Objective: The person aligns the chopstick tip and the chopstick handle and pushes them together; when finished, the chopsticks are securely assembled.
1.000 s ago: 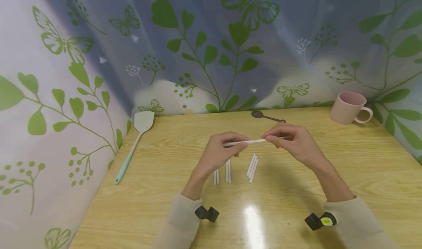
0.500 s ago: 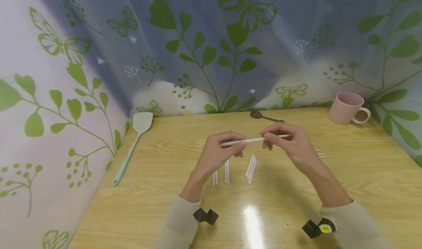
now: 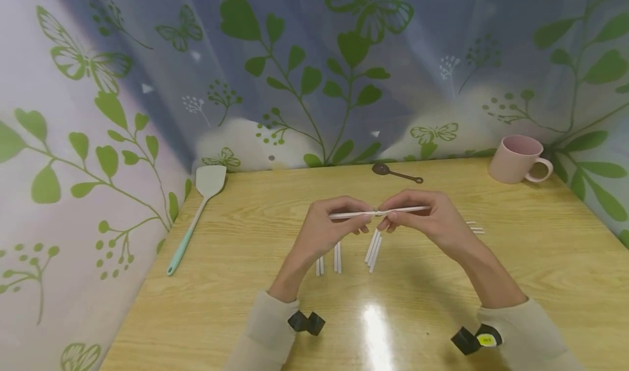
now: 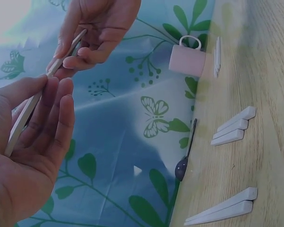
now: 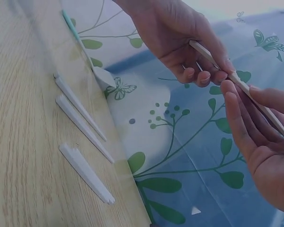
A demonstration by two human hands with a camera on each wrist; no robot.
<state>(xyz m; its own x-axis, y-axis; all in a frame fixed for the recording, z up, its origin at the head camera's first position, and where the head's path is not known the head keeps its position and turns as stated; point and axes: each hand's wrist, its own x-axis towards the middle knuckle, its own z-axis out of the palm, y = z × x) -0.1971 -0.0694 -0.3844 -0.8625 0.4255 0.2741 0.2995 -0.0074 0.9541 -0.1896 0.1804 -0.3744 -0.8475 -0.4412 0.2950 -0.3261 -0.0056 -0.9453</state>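
In the head view my left hand (image 3: 326, 223) pinches a slim white stick (image 3: 343, 216) between thumb and fingers. My right hand (image 3: 437, 221) pinches a second white stick (image 3: 416, 208). The inner ends of both sticks meet between my fingertips, forming one nearly straight line above the table. Seen from the left wrist, the nearer stick (image 4: 22, 120) has flat sides and runs across the palm; fingertips partly hide the joint. From the right wrist, the right hand's stick (image 5: 267, 113) slants up to the left hand's stick (image 5: 203, 51).
Below my hands lie several loose white sticks (image 3: 374, 251) in small groups, with more sticks (image 3: 476, 230) behind the right wrist. A dark spoon (image 3: 398, 174) lies near the back edge, a pink mug (image 3: 513, 161) at back right, a spatula (image 3: 196, 221) at left. Patterned curtain (image 3: 295, 60) surrounds the wooden table (image 3: 236, 305).
My right hand has shifted inward and slightly down along the sticks, so its fingertips are now right beside the left hand's. The sticks behind the right wrist have come into view.
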